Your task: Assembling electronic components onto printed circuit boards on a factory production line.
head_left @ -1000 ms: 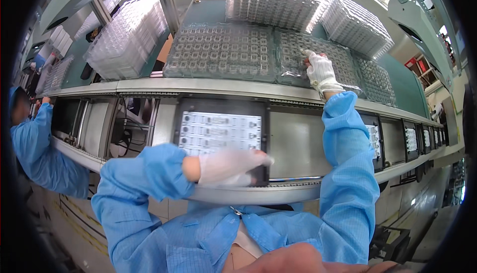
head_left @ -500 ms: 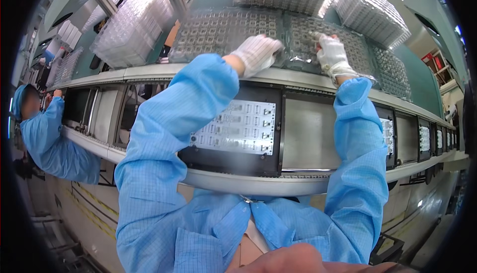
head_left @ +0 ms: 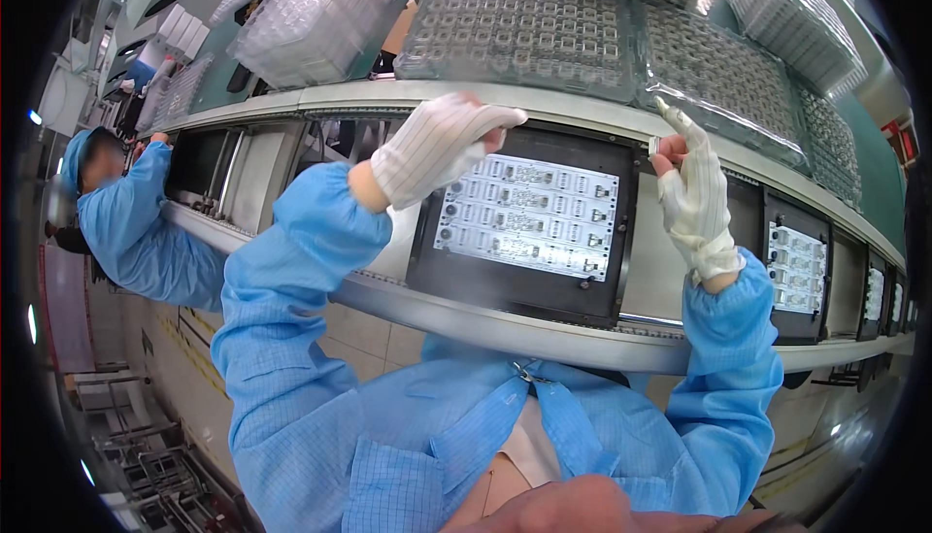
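Over the conveyor, my left hand (head_left: 437, 149) in a striped white glove with bare fingertips is closed in a pinch at the upper left of a white circuit board panel (head_left: 529, 213). What it holds, if anything, is hidden. My right hand (head_left: 697, 193), gloved the same way, is right of that panel. Its thumb and a finger pinch a small silvery part (head_left: 654, 148), while the index finger points up towards the trays. The panel lies in a black carrier (head_left: 485, 290). Beyond the conveyor rail, clear plastic trays (head_left: 519, 33) hold rows of small metallic parts.
Stacks of clear trays (head_left: 311, 23) stand at the back left and back right (head_left: 801, 23). More boards in black carriers (head_left: 796, 266) line the conveyor to the right. A co-worker in blue (head_left: 146, 213) is at the far left. The conveyor's front rail (head_left: 505, 324) runs before me.
Both hands have come back from the trays to above the conveyor. The right hand now shows a small silvery part in its fingers. The view has shifted, showing more of the board panel.
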Demonstrator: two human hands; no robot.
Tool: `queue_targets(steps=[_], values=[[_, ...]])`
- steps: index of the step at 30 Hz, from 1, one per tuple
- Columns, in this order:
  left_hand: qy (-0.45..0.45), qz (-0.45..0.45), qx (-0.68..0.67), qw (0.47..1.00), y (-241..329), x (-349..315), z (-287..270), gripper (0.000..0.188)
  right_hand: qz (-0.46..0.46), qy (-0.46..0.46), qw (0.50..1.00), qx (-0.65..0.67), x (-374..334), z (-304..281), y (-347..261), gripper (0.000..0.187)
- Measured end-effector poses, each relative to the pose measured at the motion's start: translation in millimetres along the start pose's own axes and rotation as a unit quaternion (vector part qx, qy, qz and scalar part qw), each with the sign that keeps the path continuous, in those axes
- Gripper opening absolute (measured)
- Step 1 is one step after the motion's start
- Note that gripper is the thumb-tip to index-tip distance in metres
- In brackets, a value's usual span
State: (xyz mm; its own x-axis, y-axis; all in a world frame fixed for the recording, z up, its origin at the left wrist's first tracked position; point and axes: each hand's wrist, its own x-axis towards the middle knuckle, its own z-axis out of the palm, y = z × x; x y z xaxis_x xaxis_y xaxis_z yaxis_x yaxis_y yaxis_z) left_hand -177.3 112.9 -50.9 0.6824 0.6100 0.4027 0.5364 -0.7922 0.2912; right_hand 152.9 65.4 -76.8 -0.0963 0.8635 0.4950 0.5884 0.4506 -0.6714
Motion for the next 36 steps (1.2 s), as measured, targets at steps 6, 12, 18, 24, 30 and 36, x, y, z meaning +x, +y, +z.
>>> queue_targets(steps=[6,12,18,24,30,36], values=[[-0.005,0.004,0.006,1.0,-11.2,-39.8,9.8,0.053,0.018,-0.023,1.0,0.004,-10.4,28.5,-18.1,0.052],[-0.027,-0.002,-0.01,1.0,-13.0,-42.2,14.8,0.051,0.051,-0.008,0.999,-0.008,-18.9,38.5,-10.4,0.054],[-0.05,0.016,0.053,0.997,-3.3,-35.1,16.7,0.051,0.05,-0.019,0.998,0.013,-25.3,36.4,-11.6,0.048],[-0.089,0.02,0.071,0.993,-2.0,-23.9,14.7,0.047,0.057,-0.023,0.998,0.024,-23.3,34.8,-5.8,0.048],[-0.104,0.068,0.089,0.988,-11.0,-18.6,16.1,0.044,0.077,-0.033,0.996,0.03,-18.0,34.9,-10.4,0.051],[-0.12,0.023,0.034,0.992,-11.0,-11.0,13.7,0.044,0.052,-0.043,0.998,-0.006,-16.6,34.4,-9.3,0.048]])
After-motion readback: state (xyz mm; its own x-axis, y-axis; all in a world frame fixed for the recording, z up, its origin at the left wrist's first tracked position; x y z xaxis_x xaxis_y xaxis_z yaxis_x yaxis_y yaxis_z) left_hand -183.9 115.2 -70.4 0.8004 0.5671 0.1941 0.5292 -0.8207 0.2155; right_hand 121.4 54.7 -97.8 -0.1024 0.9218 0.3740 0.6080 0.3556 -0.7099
